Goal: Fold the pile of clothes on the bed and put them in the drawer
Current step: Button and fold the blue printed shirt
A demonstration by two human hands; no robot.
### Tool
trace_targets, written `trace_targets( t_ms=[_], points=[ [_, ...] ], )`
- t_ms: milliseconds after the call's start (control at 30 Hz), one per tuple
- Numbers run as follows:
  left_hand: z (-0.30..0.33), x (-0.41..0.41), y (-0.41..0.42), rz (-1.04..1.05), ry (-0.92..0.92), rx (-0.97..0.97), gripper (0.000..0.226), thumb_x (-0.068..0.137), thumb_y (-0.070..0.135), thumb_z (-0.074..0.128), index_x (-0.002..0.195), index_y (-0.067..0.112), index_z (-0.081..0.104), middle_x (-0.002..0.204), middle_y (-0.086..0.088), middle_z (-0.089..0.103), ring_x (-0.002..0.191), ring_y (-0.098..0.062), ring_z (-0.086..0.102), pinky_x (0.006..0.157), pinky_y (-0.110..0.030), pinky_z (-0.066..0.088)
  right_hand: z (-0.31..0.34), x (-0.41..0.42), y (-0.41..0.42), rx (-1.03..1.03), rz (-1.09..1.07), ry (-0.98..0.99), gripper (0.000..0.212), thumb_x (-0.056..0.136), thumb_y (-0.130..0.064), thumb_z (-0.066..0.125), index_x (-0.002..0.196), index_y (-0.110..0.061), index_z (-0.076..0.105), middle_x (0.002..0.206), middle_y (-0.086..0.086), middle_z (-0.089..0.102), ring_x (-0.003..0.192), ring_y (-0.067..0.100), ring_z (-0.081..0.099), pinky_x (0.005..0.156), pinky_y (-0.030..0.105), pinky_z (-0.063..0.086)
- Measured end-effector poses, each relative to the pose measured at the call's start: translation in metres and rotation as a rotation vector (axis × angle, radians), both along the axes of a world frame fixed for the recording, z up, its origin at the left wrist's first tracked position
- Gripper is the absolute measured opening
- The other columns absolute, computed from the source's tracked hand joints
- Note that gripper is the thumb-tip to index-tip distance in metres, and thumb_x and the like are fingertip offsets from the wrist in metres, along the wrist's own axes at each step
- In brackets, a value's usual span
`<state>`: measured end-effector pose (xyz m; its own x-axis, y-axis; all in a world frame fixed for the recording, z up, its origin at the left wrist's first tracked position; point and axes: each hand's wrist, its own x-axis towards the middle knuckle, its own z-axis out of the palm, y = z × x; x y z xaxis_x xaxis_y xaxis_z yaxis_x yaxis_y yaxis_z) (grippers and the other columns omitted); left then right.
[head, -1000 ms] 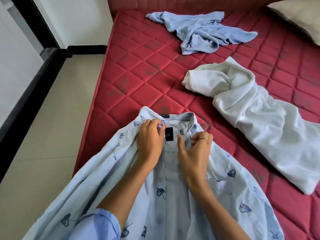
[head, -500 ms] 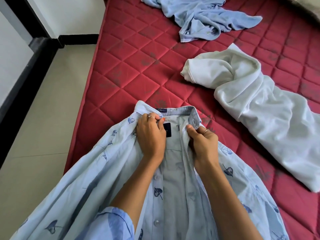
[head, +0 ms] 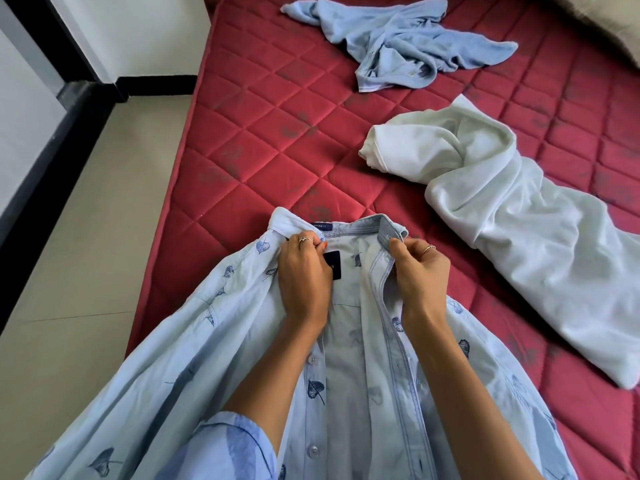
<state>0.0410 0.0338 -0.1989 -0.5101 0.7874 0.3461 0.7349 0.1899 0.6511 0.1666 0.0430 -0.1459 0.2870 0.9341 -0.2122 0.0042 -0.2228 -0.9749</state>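
Since a second ago both hands have shifted from lying flat over the neck of the printed shirt point(head: 214, 344) to pinching its two front edges: the left hand point(head: 304, 282) is now closed on the button side just below the collar point(head: 360, 225), and the right hand point(head: 419, 271) has rolled up onto the buttonhole strip, thumb and fingers clamped on the fabric beside the collar's end. Between them the shirt lies open, showing its inside and a dark label point(head: 333, 268) partly under the left fingers. Its body trails toward the person, over the near edge of the red mattress point(head: 242, 161), with the left side hanging past the edge above the floor point(head: 79, 271). This reads as lining up the two fronts at the neck, either to close them or to square the collar before the first fold, so the folding proper seems not yet begun. Farther up the bed a crumpled blue top point(head: 398, 46) and a loose white garment point(head: 502, 209) lie well apart from the shirt and from each other, both unfolded. No drawer is in view. By my judgement the task is at an early stage, with this shirt the first in hand and two more pieces waiting. A blue sleeve point(head: 228, 448) covers the person's left forearm near the bottom of the view.
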Motion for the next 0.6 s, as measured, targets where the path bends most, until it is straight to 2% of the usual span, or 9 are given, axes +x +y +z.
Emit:
trace_targets(
  t_ms=[67, 167, 233, 333, 433, 500, 600],
  points=[
    [0.001, 0.0, -0.001, -0.009, -0.07, 0.007, 0.003, 0.088, 0.008, 0.06, 0.089, 0.007, 0.063, 0.087, -0.01, 0.064, 0.087, -0.029, 0.056, 0.074, -0.036, 0.043, 0.008, 0.0, 0.007, 0.015, 0.026, -0.075, 0.019, 0.079, -0.014, 0.066, 0.061, -0.015, 0.059, 0.052, -0.006, 0.044, 0.052, 0.008, 0.035, 0.054, 0.026, 0.033],
    [0.003, -0.005, -0.001, -0.038, -0.193, 0.052, 0.003, 0.088, 0.01, 0.061, 0.086, 0.009, 0.062, 0.083, -0.005, 0.063, 0.081, -0.024, 0.055, 0.072, -0.033, 0.041, 0.021, -0.011, 0.015, 0.078, 0.123, -0.207, 0.011, 0.075, -0.014, 0.066, 0.065, -0.009, 0.063, 0.052, -0.006, 0.048, 0.049, 0.006, 0.04, 0.055, 0.025, 0.038],
    [0.005, -0.01, -0.001, -0.083, -0.249, 0.062, 0.005, 0.086, 0.01, 0.061, 0.082, 0.012, 0.062, 0.079, -0.002, 0.063, 0.077, -0.022, 0.056, 0.07, -0.034, 0.043, 0.025, -0.026, 0.015, 0.117, 0.208, -0.34, 0.01, 0.076, -0.011, 0.065, 0.069, -0.005, 0.064, 0.05, -0.004, 0.052, 0.045, 0.002, 0.042, 0.052, 0.019, 0.04],
    [0.012, -0.016, -0.006, -0.159, -0.314, 0.075, 0.011, 0.084, 0.009, 0.058, 0.074, 0.014, 0.059, 0.071, 0.002, 0.061, 0.069, -0.02, 0.055, 0.064, -0.03, 0.041, 0.022, -0.05, 0.013, 0.146, 0.297, -0.453, 0.008, 0.074, -0.009, 0.062, 0.07, -0.002, 0.063, 0.055, 0.004, 0.059, 0.052, 0.01, 0.049, 0.056, 0.029, 0.045],
    [0.015, -0.022, -0.008, -0.19, -0.408, 0.049, 0.012, 0.085, 0.004, 0.057, 0.077, 0.012, 0.061, 0.069, 0.003, 0.063, 0.064, -0.014, 0.058, 0.063, -0.027, 0.046, 0.002, -0.063, 0.008, 0.141, 0.329, -0.506, 0.009, 0.075, -0.008, 0.06, 0.067, -0.005, 0.058, 0.057, 0.0, 0.057, 0.056, 0.015, 0.051, 0.06, 0.034, 0.044],
    [0.013, -0.028, -0.006, -0.216, -0.457, 0.022, 0.017, 0.086, 0.0, 0.06, 0.079, 0.015, 0.061, 0.069, 0.007, 0.063, 0.063, -0.009, 0.058, 0.064, -0.023, 0.048, -0.015, -0.065, 0.004, 0.184, 0.324, -0.529, 0.011, 0.076, -0.01, 0.06, 0.068, -0.004, 0.056, 0.061, 0.005, 0.06, 0.06, 0.021, 0.055, 0.062, 0.04, 0.047],
    [0.01, -0.031, -0.007, -0.26, -0.461, 0.024, 0.014, 0.087, -0.002, 0.06, 0.083, 0.012, 0.062, 0.071, 0.005, 0.064, 0.065, -0.007, 0.06, 0.064, -0.017, 0.048, -0.029, -0.066, 0.0, 0.248, 0.289, -0.488, 0.006, 0.081, -0.014, 0.06, 0.076, -0.01, 0.062, 0.069, 0.002, 0.066, 0.066, 0.018, 0.061, 0.067, 0.041, 0.05]
  ],
)
